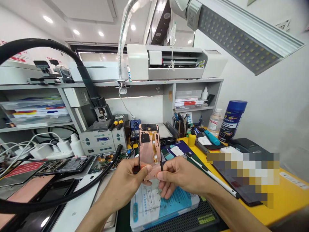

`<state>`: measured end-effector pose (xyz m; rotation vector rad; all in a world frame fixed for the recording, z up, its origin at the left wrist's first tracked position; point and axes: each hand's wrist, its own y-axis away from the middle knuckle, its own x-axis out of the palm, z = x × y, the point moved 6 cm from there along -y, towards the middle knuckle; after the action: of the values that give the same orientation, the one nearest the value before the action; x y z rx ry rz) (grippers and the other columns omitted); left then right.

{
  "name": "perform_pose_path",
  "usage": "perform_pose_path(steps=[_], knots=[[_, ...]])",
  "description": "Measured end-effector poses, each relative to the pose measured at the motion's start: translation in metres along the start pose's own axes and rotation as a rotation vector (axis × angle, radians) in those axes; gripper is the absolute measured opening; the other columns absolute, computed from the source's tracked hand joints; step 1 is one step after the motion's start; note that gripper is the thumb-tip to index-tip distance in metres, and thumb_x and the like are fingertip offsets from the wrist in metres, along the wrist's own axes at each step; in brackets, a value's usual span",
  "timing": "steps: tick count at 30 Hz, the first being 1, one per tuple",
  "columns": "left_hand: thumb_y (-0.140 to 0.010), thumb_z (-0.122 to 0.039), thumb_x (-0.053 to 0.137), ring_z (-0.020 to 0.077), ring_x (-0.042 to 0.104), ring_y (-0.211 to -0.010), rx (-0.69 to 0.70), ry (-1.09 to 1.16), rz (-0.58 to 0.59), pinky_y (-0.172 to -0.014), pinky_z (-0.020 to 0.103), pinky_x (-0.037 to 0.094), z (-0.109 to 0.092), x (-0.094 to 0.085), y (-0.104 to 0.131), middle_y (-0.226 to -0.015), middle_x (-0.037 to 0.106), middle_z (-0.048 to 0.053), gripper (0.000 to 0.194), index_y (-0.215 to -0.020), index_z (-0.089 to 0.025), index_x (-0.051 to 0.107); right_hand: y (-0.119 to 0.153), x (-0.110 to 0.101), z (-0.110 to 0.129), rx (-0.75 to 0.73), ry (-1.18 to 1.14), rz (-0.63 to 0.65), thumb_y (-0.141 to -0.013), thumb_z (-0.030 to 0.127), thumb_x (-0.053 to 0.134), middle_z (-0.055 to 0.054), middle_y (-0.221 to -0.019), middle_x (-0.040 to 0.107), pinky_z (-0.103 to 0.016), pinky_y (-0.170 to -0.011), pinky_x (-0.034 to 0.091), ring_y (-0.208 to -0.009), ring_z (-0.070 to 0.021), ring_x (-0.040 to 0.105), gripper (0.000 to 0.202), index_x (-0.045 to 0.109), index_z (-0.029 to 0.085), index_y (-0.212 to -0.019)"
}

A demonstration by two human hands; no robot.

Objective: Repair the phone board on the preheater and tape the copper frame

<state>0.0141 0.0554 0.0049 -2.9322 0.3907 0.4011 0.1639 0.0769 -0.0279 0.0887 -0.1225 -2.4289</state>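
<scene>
A phone screen assembly (149, 153) stands upright at the centre, its copper-coloured back with a flex cable and black patches facing me. My left hand (130, 175) grips its lower left edge, the thumb lying across the copper surface. At the lower right edge, my right hand (177, 175) holds it between thumb and fingers. Below both hands lies a blue and white box (164, 209) on a black perforated mat (202, 211).
Phones, a circuit board tray and a black hose (96, 180) crowd the left. A grey repair station (98, 143) sits behind them. On the right are a blue spray can (233, 120), a clear bottle (214, 121), a yellow bottle (191, 138) and a white-and-black stick (214, 177). A lamp (241, 35) hangs above.
</scene>
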Motion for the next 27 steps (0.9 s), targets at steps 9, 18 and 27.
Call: perform_pose_path(steps=[9, 18, 27], knots=[[-0.083, -0.039, 0.065, 0.0157, 0.057, -0.073, -0.003, 0.036, 0.052, -0.07, 0.032, 0.06, 0.0, 0.0, 0.002, -0.075, 0.062, 0.001, 0.026, -0.073, -0.014, 0.066, 0.007, 0.004, 0.005, 0.014, 0.051, 0.119, -0.083, 0.058, 0.065, -0.012, -0.076, 0.072, -0.029, -0.062, 0.059, -0.067, -0.0201, 0.073, 0.049, 0.061, 0.009, -0.079], [-0.083, -0.045, 0.065, 0.0161, 0.058, -0.073, -0.016, 0.059, 0.002, -0.072, 0.036, 0.061, -0.002, -0.006, 0.001, -0.075, 0.062, 0.002, 0.032, -0.076, -0.014, 0.067, 0.008, 0.003, 0.01, 0.06, -0.04, 0.1, -0.081, 0.068, 0.06, -0.013, -0.07, 0.07, -0.028, -0.06, 0.058, -0.062, -0.0192, 0.071, 0.062, 0.063, 0.007, -0.07], [-0.083, -0.05, 0.063, 0.0152, 0.058, -0.071, -0.03, 0.083, -0.053, -0.07, 0.035, 0.06, 0.0, -0.007, 0.0, -0.072, 0.059, 0.002, 0.037, -0.073, -0.015, 0.065, 0.001, -0.006, 0.009, -0.041, 0.0, -0.103, -0.067, 0.054, 0.08, -0.006, -0.068, 0.069, -0.029, -0.058, 0.059, -0.062, -0.0194, 0.071, 0.048, 0.064, 0.01, -0.08]])
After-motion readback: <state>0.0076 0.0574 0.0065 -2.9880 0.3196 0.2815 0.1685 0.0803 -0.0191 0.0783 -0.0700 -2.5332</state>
